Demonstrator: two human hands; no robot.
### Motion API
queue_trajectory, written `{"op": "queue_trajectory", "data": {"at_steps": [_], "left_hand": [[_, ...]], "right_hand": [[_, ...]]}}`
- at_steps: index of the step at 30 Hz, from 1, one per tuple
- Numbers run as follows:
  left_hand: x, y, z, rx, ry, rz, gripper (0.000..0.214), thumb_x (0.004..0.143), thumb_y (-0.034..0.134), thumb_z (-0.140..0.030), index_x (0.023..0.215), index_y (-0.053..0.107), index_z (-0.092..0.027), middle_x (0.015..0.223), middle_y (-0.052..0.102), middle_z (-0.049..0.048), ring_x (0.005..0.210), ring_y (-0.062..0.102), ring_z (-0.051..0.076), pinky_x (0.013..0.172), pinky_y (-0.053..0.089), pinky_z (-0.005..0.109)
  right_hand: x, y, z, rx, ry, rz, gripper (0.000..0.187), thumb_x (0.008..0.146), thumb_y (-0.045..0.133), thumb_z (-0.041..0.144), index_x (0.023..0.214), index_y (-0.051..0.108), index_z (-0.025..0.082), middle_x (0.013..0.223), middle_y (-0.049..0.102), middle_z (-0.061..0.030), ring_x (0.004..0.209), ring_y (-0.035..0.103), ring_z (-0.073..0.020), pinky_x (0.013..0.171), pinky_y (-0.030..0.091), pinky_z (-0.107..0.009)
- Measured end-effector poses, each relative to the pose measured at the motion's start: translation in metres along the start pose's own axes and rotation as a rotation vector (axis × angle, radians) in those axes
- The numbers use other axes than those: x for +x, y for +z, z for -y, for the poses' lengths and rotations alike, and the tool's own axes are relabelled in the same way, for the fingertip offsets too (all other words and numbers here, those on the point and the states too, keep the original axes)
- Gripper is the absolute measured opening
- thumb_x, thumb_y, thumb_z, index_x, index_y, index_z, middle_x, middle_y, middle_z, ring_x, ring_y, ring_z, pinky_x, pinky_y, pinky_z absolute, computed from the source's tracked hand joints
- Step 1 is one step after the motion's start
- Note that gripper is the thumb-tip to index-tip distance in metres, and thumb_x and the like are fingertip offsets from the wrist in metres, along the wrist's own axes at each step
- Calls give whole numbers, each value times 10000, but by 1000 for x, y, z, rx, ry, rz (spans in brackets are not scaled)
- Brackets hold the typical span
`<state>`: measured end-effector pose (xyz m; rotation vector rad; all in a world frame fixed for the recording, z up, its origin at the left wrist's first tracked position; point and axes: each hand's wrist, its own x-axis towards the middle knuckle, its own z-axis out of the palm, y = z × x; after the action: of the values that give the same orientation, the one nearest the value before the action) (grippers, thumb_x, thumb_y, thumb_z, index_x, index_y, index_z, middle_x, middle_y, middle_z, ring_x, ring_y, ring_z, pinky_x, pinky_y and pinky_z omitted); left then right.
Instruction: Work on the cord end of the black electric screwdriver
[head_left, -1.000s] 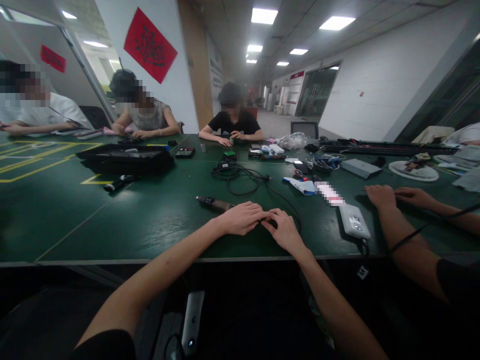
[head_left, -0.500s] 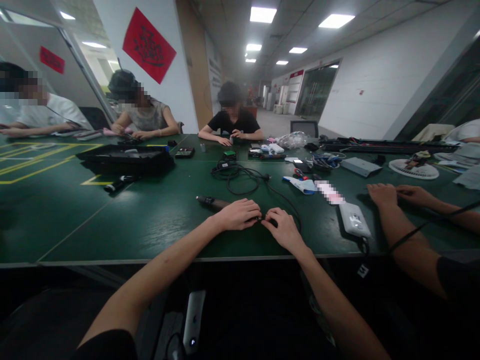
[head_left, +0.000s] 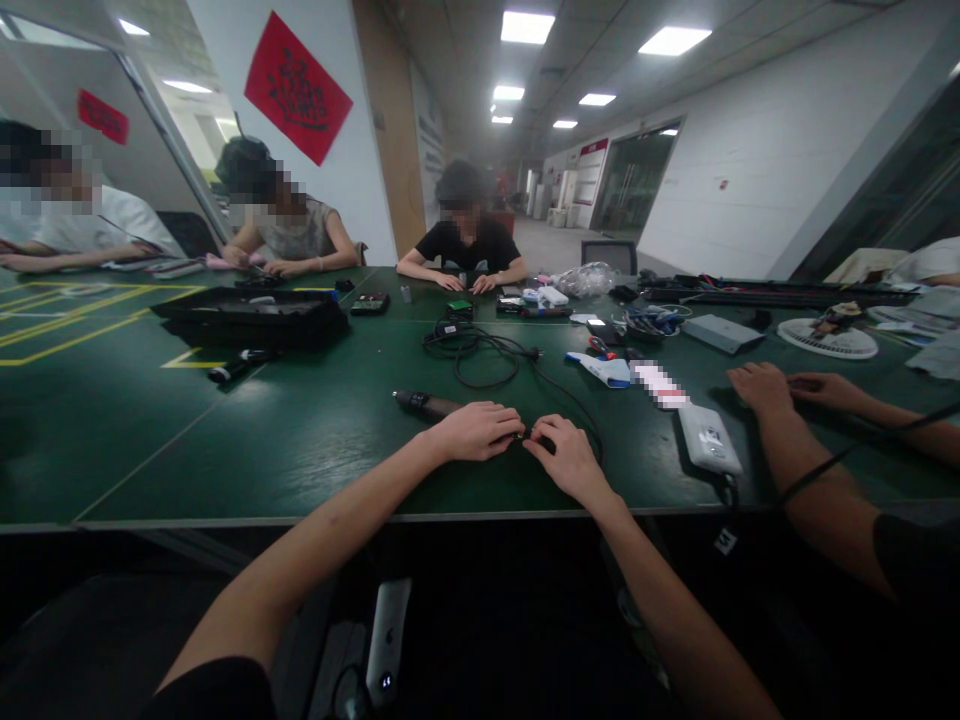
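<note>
My left hand [head_left: 484, 432] is closed, its fingertips pinching a small dark piece [head_left: 520, 436] with a metallic glint. From the right, my right hand [head_left: 566, 455] pinches at the same spot, its fingertips almost touching those of the left. Fingers cover most of the piece, so its kind is hidden. A dark pen-shaped power tool [head_left: 426, 404] lies just beyond my left hand, its tip pointing left and its rear end behind the hand. Past both hands lies a coiled black cable [head_left: 487, 350], one strand curving down beside my right hand.
On the green table [head_left: 322, 450] are a black tray [head_left: 251, 318], a black cylindrical tool [head_left: 238, 367], a white power bank [head_left: 709, 440] and a blue-and-white packet [head_left: 600, 370]. A co-worker's hands [head_left: 765, 385] work at right. Several people sit opposite.
My hands stay nearly still at the same spot. The person opposite has lowered a hand to the table. The co-worker's hands at right have shifted slightly left.
</note>
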<state>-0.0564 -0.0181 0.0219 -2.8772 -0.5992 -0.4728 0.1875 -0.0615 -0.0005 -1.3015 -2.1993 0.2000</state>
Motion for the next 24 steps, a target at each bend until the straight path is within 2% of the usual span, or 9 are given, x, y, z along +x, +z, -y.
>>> {"op": "queue_trajectory", "data": {"at_steps": [5, 8, 11, 14, 20, 24], "left_hand": [[1, 4, 2, -9, -37, -14, 214, 1070, 501, -382, 1136, 604, -206, 1113, 673, 70, 944, 665, 200, 857, 500, 333], [1, 2, 0, -32, -43, -29, 248, 1056, 531, -412, 1179, 590, -205, 1096, 669, 74, 960, 664, 212, 866, 506, 340], [1, -2, -1, -44, -15, -23, 266, 1031, 563, -370, 1240, 582, -206, 1139, 668, 83, 991, 663, 218, 891, 509, 347], [1, -2, -1, -34, 4, -11, 212, 1042, 532, -316, 1212, 601, -212, 1156, 669, 81, 1009, 661, 210, 904, 505, 342], [2, 1, 0, -45, -47, -36, 232, 1067, 516, -405, 1151, 607, -208, 1114, 668, 76, 1011, 659, 209, 902, 510, 333], [2, -4, -2, -56, -8, -15, 237, 1025, 566, -343, 1218, 600, -210, 1160, 671, 87, 1067, 649, 223, 939, 513, 348]], "right_hand": [[0, -2, 2, -3, 6, 5, 186, 1012, 634, 417, 935, 694, 258, 1178, 682, -49, 1091, 617, -249, 878, 432, -393], [0, -1, 2, -10, 6, 6, 201, 1016, 625, 425, 935, 696, 255, 1178, 682, -60, 1081, 617, -251, 865, 435, -391], [0, 0, 0, -13, 3, 5, 193, 1015, 628, 420, 940, 697, 256, 1175, 681, -59, 1086, 614, -252, 867, 435, -388], [0, 0, -1, -12, 1, 2, 187, 1015, 632, 419, 940, 694, 260, 1172, 680, -49, 1078, 613, -247, 876, 436, -387], [0, 0, 0, -17, 6, 13, 193, 1017, 624, 420, 940, 698, 259, 1177, 678, -54, 1075, 612, -246, 868, 438, -385], [0, 0, 0, -21, 6, 8, 204, 1018, 624, 436, 940, 699, 263, 1177, 676, -48, 1085, 611, -246, 870, 434, -383]]}}
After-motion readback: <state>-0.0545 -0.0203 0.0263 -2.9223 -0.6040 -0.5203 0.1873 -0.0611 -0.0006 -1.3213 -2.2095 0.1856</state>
